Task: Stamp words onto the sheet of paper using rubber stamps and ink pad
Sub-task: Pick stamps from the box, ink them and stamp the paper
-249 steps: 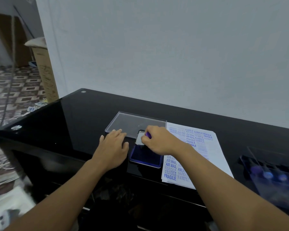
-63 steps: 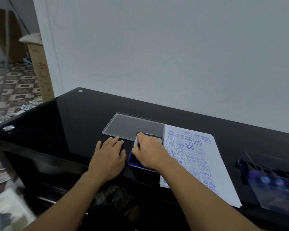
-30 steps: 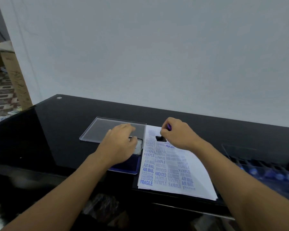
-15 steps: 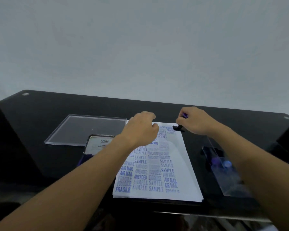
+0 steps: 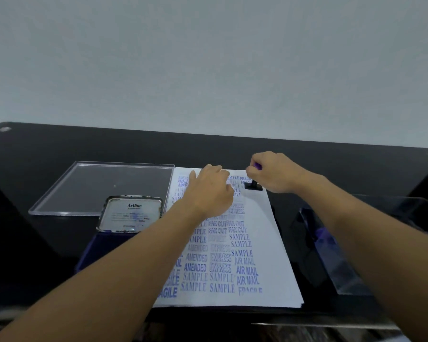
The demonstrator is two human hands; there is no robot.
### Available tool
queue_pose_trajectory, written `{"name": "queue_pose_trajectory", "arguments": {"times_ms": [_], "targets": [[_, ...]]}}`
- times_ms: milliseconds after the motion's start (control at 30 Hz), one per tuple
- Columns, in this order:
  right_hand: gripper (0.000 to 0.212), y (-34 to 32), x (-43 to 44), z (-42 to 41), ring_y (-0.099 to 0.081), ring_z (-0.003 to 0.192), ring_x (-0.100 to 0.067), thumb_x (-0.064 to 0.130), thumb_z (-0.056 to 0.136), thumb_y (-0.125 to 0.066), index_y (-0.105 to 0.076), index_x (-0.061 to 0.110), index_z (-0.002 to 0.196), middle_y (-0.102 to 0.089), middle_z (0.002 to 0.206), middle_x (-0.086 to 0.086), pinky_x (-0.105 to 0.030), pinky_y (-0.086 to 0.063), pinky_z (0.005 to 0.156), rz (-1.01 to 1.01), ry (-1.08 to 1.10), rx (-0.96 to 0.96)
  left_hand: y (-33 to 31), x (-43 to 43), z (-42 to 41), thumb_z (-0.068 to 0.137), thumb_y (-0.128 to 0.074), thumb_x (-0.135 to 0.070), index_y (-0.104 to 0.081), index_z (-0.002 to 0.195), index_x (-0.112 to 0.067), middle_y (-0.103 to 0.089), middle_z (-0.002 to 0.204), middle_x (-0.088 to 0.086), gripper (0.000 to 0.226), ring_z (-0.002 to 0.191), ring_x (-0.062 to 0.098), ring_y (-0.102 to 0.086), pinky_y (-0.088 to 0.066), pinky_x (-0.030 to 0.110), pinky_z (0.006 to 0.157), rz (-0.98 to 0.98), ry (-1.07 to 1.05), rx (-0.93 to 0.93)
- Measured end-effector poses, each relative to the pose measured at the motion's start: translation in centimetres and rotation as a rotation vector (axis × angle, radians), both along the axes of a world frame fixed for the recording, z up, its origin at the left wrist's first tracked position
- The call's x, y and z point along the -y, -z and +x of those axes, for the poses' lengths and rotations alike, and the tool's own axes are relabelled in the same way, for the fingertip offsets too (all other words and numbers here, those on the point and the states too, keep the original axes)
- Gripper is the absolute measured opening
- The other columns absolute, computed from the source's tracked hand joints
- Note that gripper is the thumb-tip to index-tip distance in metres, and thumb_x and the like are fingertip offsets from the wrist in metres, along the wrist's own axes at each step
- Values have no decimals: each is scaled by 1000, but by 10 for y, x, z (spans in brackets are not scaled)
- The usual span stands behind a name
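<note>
Paperwork desk, looking like an office or a home study corner

A glossy black glass desktop [image 5: 59,149] is standing against a plain pale wall [image 5: 208,58] and is carrying stationery: a sheet of paper [image 5: 269,243] crowded with blue stamped words, an open Artline ink pad [image 5: 131,213], a rubber stamp [image 5: 253,185], a clear plastic tray [image 5: 97,186] and a clear plastic rack [image 5: 314,255].
</note>
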State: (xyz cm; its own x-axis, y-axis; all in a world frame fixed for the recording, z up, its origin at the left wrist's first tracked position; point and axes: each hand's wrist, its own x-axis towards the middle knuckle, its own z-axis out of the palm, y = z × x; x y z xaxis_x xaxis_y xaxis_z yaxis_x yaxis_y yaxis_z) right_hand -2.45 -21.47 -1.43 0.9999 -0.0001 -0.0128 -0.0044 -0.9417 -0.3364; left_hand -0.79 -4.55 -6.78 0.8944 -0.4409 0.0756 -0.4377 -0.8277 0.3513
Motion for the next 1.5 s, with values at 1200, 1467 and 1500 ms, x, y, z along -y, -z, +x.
{"name": "queue_pose_trajectory", "arguments": {"times_ms": [1200, 1467, 1500], "targets": [[18, 30, -5, 6, -41, 63, -20, 25, 99, -41, -46, 11, 89, -53, 79, -7, -31, -34, 53, 16, 7, 1, 25, 3, -1, 101, -30, -28, -42, 145, -14, -32, 157, 4, 47, 146, 19, -20, -6, 52, 120, -29, -20, 69], [16, 34, -7, 6, -41, 64, -21, 23, 98, -42, -43, 10, 88, -54, 78, -10, -32, -34, 54, 59, 29, 30, 26, 3, 0, 102, -29, -30, -40, 146, -15, -27, 160, 3, 48, 148, 18, -18, -5, 52, 120, -22, -22, 72], [16, 35, -8, 5, -40, 64, -22, 22, 98, -42, -42, 10, 87, -54, 77, -10, -32, -33, 53, 61, 30, 36, 26, 3, 0, 102, -30, -30, -40, 146, -15, -28, 160, 3, 48, 148, 18, -18, -5, 52, 120, -23, -21, 75]]}}
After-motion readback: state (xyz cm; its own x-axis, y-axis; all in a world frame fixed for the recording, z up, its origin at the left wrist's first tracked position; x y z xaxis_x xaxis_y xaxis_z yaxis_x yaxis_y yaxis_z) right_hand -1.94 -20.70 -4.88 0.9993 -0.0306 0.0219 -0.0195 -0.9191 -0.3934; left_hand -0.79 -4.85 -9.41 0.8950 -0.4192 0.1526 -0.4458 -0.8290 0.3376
